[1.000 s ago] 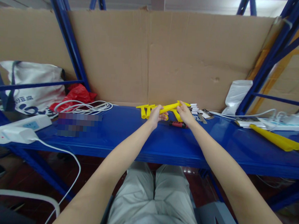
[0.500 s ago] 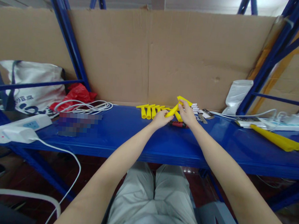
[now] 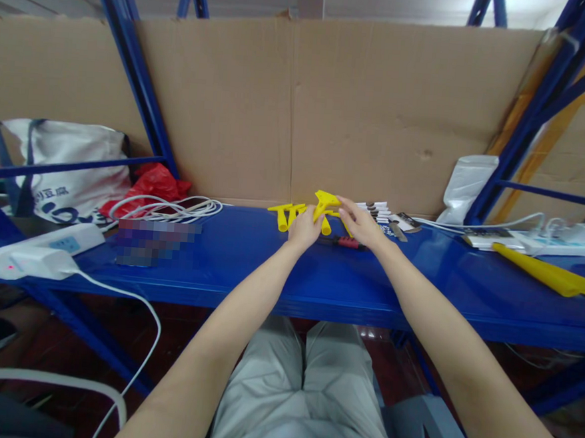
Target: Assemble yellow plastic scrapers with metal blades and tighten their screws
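My left hand (image 3: 304, 230) is closed round the handle of a yellow T-shaped scraper (image 3: 326, 199), which stands tilted with its wide head up. My right hand (image 3: 362, 225) pinches the right end of that head between thumb and fingers. Behind and below the hands, several similar yellow scrapers (image 3: 282, 221) lie in a row on the blue bench, partly covered by my left hand. A red and black tool (image 3: 349, 242) lies just under my right hand; its kind is not clear.
Small white-and-black packets (image 3: 379, 210) and a flat metal piece (image 3: 398, 232) lie right of my hands. Farther right are a long yellow piece (image 3: 544, 270) and a power strip (image 3: 564, 246). White cables (image 3: 193, 207), a red bag (image 3: 159, 182) and another power strip (image 3: 78, 239) occupy the left.
The held scraper has shifted left and turned, its head now higher and facing me. My left hand has moved left and rolled over; my right hand has slid to the head's right end.
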